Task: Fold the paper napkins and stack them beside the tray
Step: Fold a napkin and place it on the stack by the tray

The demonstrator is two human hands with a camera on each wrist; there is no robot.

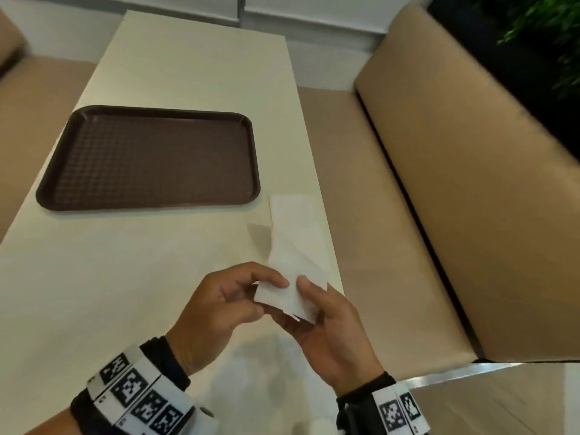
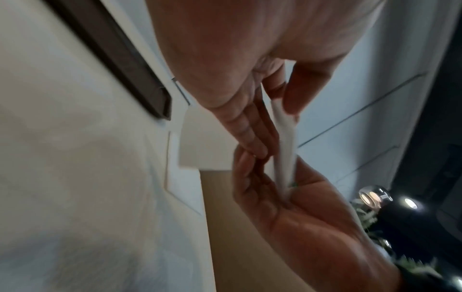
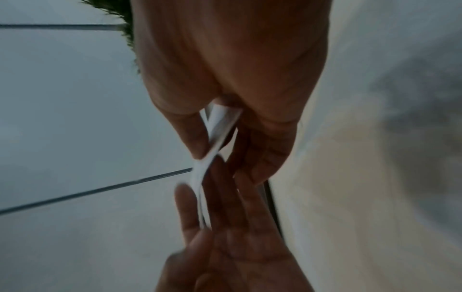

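Above the table's near right corner, both hands hold one white paper napkin (image 1: 287, 277) between them. My left hand (image 1: 270, 293) pinches its near left corner, and my right hand (image 1: 299, 304) grips its right side, thumb on top. In the left wrist view the held napkin (image 2: 285, 142) shows edge-on between thumb and fingers; in the right wrist view the napkin (image 3: 215, 136) is likewise edge-on. Another white napkin (image 1: 295, 211) lies flat on the table just right of the brown tray (image 1: 147, 158), whose inside holds nothing.
The cream table (image 1: 141, 293) ends close to the right of the hands. A beige padded bench (image 1: 439, 199) runs along that side, with green plants (image 1: 549, 32) behind it. The tray's dark rim (image 2: 112, 59) lies left of the hands.
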